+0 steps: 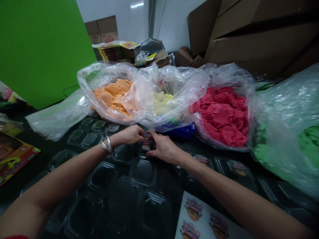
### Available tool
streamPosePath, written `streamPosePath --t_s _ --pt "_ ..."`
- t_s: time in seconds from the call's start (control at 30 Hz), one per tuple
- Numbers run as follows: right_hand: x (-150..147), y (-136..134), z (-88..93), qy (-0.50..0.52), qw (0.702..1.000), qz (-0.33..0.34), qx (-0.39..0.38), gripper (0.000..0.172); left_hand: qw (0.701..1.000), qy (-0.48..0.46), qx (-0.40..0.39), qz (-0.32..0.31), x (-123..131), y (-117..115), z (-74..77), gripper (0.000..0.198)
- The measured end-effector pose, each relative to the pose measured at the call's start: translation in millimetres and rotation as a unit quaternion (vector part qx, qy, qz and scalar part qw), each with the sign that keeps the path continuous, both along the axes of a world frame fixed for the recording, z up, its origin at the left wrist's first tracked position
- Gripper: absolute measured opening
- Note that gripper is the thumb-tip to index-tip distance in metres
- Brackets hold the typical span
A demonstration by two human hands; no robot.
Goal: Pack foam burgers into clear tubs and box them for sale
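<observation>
At the middle of the view, my right hand (pixel 165 147) steadies a small clear plastic container (pixel 143 153), thumb and forefinger placed around its right side. A printed burger sticker (pixel 147 144) shows on that container between my hands. My left hand (pixel 132 134), with silver bangles at the wrist, is closed with curled fingers at the container's upper left; anything pinched in it is hidden. Near my right forearm lies a white sheet of similar stickers (pixel 193 225). More clear containers (pixel 84 210) spread below and left of my hands.
Behind my hands, open plastic bags hold orange pieces (pixel 116 96), pale yellow pieces (pixel 161 102), red pieces (pixel 224 114) and green pieces (pixel 309 146). A blue package (pixel 180 130) lies under the bags. Stickered containers (pixel 239 169) sit at right. A printed box (pixel 15 156) stands left.
</observation>
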State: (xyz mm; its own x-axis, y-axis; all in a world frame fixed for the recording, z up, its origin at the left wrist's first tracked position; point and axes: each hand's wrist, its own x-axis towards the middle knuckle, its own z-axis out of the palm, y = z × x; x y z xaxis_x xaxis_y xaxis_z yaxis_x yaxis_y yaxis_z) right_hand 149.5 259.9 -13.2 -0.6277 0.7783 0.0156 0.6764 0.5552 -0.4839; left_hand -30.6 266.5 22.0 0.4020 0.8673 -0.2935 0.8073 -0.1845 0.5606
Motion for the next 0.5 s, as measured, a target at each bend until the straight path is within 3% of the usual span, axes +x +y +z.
streamPosePath --t_s 0.2,0.3,0.4,0.5 --pt "0.0 3.5 -7.3 0.011 1.0 0.005 0.004 0.078 0.992 0.088 0.092 0.02 7.5 -10.7 -11.2 0.016" --pt "-6.0 6.3 -8.7 0.02 1.0 0.014 0.009 0.083 0.978 0.136 0.156 0.027 9.7 -16.7 -12.7 0.028" --pt "0.3 -0.2 6.7 0.021 1.0 0.008 0.017 0.082 0.969 0.153 0.193 0.001 11.4 -23.6 -7.7 0.04" --pt "39.9 -26.1 39.7 0.038 0.998 -0.009 0.052 0.073 0.957 0.151 0.245 -0.039 23.0 -38.5 2.9 0.026"
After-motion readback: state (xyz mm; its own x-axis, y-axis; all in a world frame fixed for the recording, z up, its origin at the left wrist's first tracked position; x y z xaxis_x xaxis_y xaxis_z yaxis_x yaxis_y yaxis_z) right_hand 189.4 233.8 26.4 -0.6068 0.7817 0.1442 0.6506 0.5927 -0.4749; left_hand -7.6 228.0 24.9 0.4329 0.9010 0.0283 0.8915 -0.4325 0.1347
